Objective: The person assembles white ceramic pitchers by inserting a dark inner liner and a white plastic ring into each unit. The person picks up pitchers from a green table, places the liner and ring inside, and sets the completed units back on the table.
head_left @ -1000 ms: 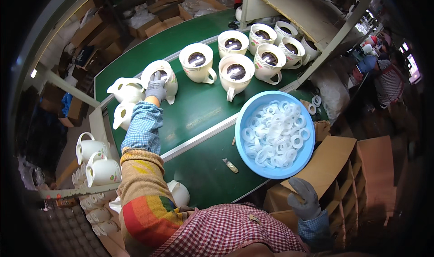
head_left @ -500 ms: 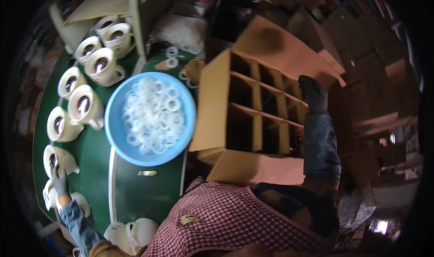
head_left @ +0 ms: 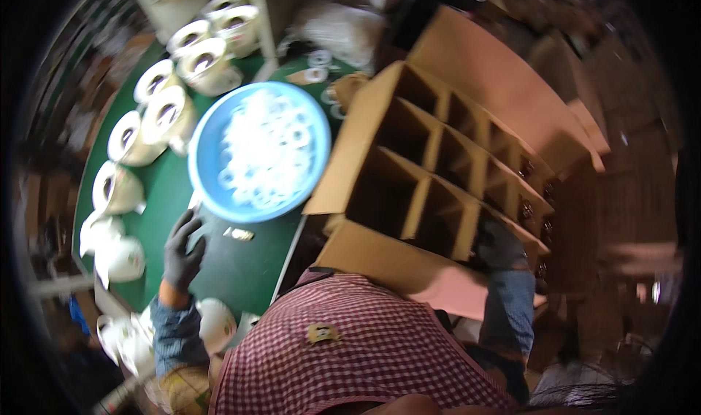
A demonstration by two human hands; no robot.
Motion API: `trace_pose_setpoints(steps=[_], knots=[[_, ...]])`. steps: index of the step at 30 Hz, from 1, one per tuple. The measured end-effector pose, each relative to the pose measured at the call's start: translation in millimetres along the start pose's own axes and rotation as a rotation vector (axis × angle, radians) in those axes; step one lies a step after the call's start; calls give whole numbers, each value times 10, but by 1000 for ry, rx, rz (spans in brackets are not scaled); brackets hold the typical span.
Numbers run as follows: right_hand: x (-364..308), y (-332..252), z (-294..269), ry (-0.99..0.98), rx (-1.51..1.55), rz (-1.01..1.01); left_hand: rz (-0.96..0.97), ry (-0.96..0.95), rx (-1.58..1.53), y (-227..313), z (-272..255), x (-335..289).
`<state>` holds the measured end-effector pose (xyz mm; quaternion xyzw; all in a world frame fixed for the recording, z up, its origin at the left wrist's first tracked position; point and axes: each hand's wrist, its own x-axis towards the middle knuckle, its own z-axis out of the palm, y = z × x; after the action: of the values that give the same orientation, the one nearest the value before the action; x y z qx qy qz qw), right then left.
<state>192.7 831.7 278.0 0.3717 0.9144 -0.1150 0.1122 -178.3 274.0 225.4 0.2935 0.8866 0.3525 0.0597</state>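
Note:
My left hand (head_left: 182,253), in a grey glove, hovers over the green table with its fingers apart and nothing in them. It is between the white jugs and the blue basin. The nearest standing jug (head_left: 117,189) has a handle and a dark opening at the top. My right hand (head_left: 501,246), also gloved, reaches down into the near side of a divided cardboard carton (head_left: 369,141). Its fingers are hidden by shadow and the dividers, so what they touch does not show. Shiny, dark rounded things (head_left: 526,209) sit in compartments along the carton's right side.
A blue basin (head_left: 201,170) full of translucent plastic rings (head_left: 266,148) stands beside the carton. White jugs line the table's (head_left: 157,210) left side, with more jugs (head_left: 135,342) at the near left. A clear plastic bag (head_left: 339,32) lies at the back. Open carton flaps stick out.
My left hand has come away from a jug at the left edge, moving right with its fingers spread. My right hand has moved from the carton's far side to its near side. The view has turned.

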Motion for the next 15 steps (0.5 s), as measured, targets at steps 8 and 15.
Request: trace_pose_setpoints(steps=[8, 15], knots=[[-641, -418, -1612, 508, 52, -409, 23, -201, -381, 719, 298, -309], [44, -1791, -1322, 237, 505, -1168, -19, -473, -1358, 1305, 1000, -521]])
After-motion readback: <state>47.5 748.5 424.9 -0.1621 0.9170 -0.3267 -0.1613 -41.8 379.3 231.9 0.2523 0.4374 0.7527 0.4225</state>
